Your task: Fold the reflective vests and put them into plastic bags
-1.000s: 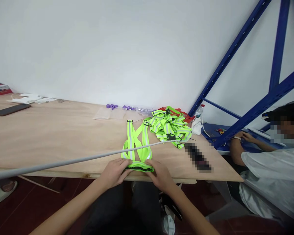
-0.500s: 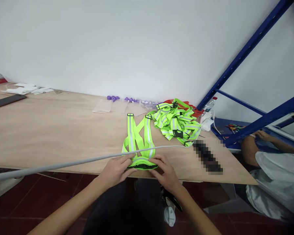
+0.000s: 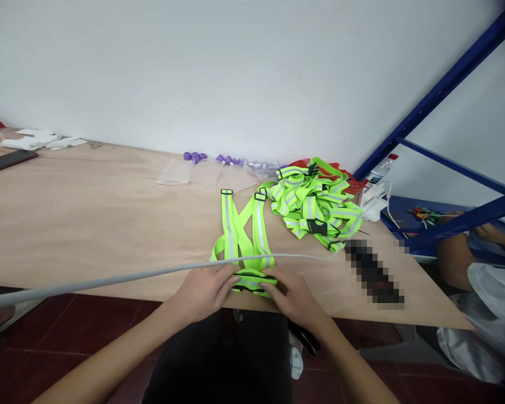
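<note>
A neon-green reflective harness (image 3: 260, 224) with silver stripes lies at the table's front edge, its two shoulder straps stretched away from me and crossing. Black slide buckles sit at the far ends of the straps. My left hand (image 3: 208, 289) pinches the left end of the folded waist band, thumb in front and fingers behind. The right end of that band is gripped by my right hand (image 3: 292, 292). A grey cable (image 3: 151, 275) runs across the view, over the harness just beyond my hands.
Behind on the right is a heap of green reflective straps (image 3: 315, 205) over red material. Clear plastic bags (image 3: 175, 171) and purple pieces (image 3: 194, 157) lie along the wall. A phone (image 3: 9, 161) rests far left. At right are a blue metal frame (image 3: 441, 87) and a co-worker's arm (image 3: 454, 261).
The view has shifted a little. My hands have folded the waist band over, so its black buckle parts now show along the front edge.
</note>
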